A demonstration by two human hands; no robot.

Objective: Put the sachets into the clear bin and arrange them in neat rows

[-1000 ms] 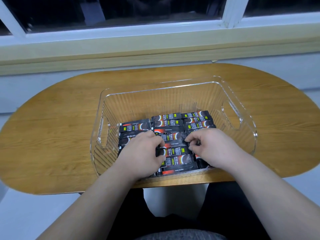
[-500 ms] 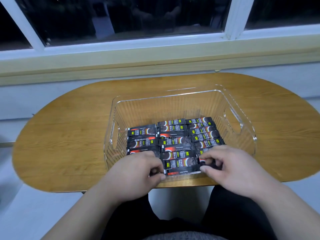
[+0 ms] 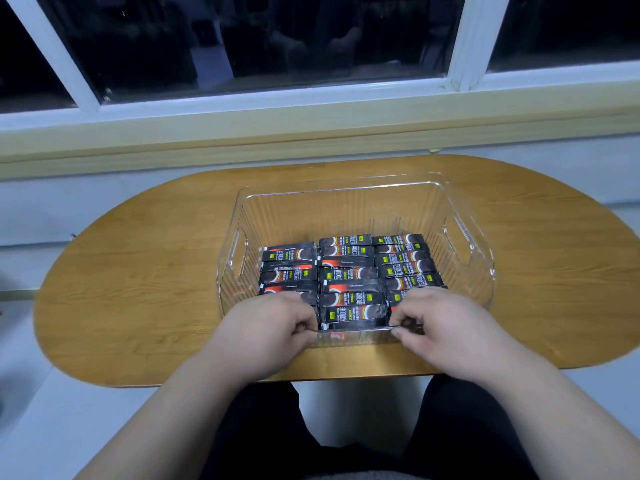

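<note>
Drawing back from the middle of the rows, where they worked a second ago, both hands now sit at the near wall of the clear bin (image 3: 346,206). The view has also tipped up, so more of the window (image 3: 277,36) shows than before.

The left hand (image 3: 266,327) and the right hand (image 3: 446,323) are knuckles-up with their fingers curled in toward each other. The nearest sachet (image 3: 353,314) of the middle row lies crosswise between them. The left fingertips (image 3: 308,325) are at its left end and the right fingertips (image 3: 401,322) at its right end, right along the bin's near rim. Whether each hand pinches that sachet, grips the rim, or only touches them, I cannot tell.

The black sachets (image 3: 348,271), printed with red and yellow-green marks, all lie flat inside the bin in three side-by-side rows running from the near wall toward the far one. The left row stops a little short of the other two at its far end. The hands cover the near ends of the left and right rows.

The bin has ribbed walls and a handle cut-out in each end. It stands on an oval wooden table (image 3: 138,289) pushed up near a pale wall under a cream sill (image 3: 311,133). White frames hold dark glass above. The person's dark-clothed legs show below the table edge.
</note>
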